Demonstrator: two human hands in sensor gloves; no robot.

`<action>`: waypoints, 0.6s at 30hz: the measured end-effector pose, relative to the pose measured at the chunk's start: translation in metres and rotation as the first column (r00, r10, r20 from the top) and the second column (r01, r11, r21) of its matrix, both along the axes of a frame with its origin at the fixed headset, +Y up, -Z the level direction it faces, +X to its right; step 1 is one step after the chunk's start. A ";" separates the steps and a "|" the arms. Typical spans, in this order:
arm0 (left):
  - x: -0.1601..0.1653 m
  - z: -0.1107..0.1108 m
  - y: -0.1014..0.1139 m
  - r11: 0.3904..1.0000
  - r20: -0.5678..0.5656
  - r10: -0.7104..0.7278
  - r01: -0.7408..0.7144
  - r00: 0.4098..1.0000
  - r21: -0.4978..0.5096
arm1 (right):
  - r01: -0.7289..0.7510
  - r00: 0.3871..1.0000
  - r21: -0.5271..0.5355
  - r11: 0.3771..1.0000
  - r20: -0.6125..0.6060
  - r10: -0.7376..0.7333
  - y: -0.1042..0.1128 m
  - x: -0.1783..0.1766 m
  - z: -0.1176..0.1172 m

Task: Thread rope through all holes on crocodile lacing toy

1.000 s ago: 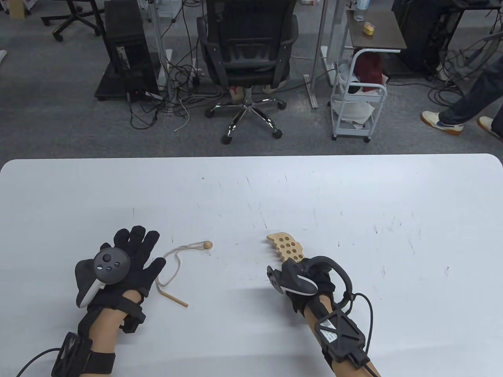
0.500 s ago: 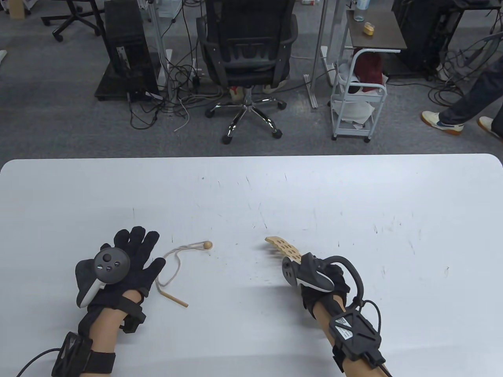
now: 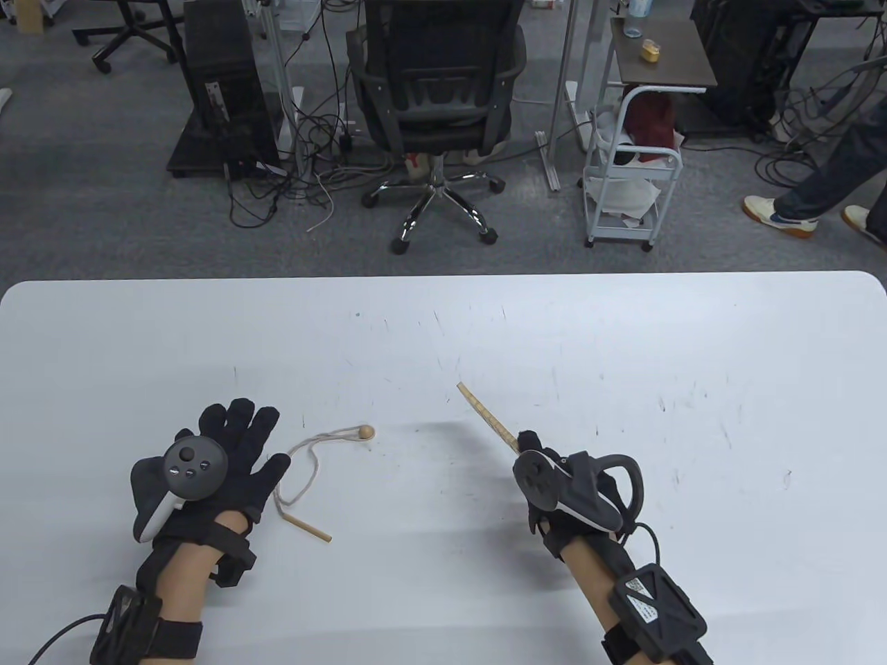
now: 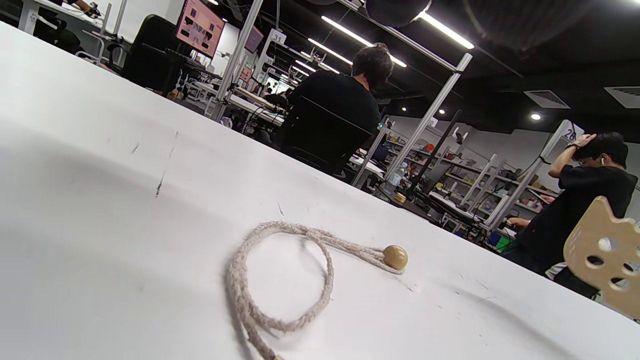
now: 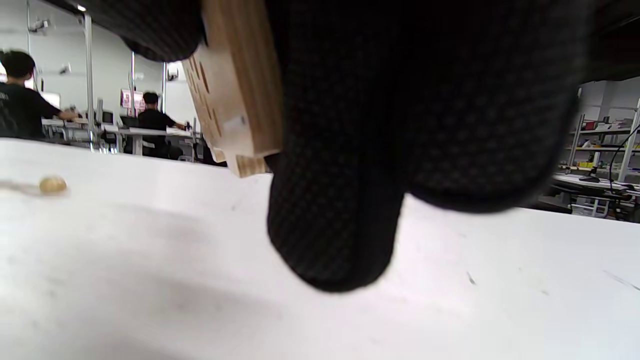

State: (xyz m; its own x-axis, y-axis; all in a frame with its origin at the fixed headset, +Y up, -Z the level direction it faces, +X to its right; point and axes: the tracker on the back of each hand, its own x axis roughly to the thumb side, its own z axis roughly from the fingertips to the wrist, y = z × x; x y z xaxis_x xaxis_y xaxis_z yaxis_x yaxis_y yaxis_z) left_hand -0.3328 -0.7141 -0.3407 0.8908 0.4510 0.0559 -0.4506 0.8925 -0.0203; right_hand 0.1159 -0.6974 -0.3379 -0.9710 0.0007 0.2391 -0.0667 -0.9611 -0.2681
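Observation:
My right hand (image 3: 547, 478) grips the wooden crocodile toy (image 3: 486, 411) by one end and holds it on edge above the table, so only its thin side shows from above. In the right wrist view the toy (image 5: 235, 100) sits between gloved fingers (image 5: 340, 210), clear of the surface. The left wrist view catches its holed end (image 4: 605, 260) at the right edge. The beige rope (image 3: 308, 471) lies loose on the table, with a wooden bead (image 3: 366, 433) at one end and a wooden needle (image 3: 310, 528) at the other. My left hand (image 3: 222, 464) rests flat beside it, fingers spread, holding nothing.
The white table (image 3: 624, 332) carries only the rope and my hands. Beyond its far edge stand an office chair (image 3: 435, 90), a white cart (image 3: 632, 173) and tangled cables. A person's legs (image 3: 824, 180) are at the far right.
My right hand has lifted the crocodile and turned it from flat to on edge, moving slightly right and back. The left hand and rope have not moved.

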 end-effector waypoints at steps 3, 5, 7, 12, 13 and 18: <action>0.000 0.000 0.000 1.000 0.000 -0.002 0.002 1.000 -0.001 | 0.054 0.998 0.021 0.998 -0.017 -0.054 0.009 0.001 0.006; 0.000 0.000 0.000 1.000 -0.001 -0.001 0.001 1.000 -0.001 | 0.101 0.995 0.026 0.995 -0.024 -0.101 0.013 0.001 0.010; 0.000 0.000 0.000 1.000 -0.002 0.000 0.000 1.000 -0.001 | 0.180 0.983 0.029 0.983 -0.031 -0.179 0.016 0.002 0.014; 0.000 0.001 0.000 1.000 -0.006 0.002 -0.003 1.000 -0.003 | 0.358 0.933 0.029 0.933 -0.050 -0.356 0.018 0.005 0.023; 0.000 0.000 0.000 1.000 -0.006 0.003 -0.003 1.000 -0.004 | 0.380 0.924 0.027 0.925 -0.053 -0.378 0.017 0.006 0.024; -0.001 0.001 0.000 1.000 -0.011 0.001 -0.001 1.000 -0.011 | 0.540 0.839 0.026 0.841 -0.090 -0.536 0.011 0.014 0.031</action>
State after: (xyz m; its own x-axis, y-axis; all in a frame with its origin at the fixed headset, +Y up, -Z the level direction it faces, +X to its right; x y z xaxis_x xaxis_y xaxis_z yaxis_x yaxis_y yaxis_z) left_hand -0.3334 -0.7140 -0.3400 0.8908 0.4526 0.0410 -0.4519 0.8917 -0.0248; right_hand 0.1303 -0.6862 -0.3064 -0.7997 0.5046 0.3253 -0.5918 -0.7537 -0.2859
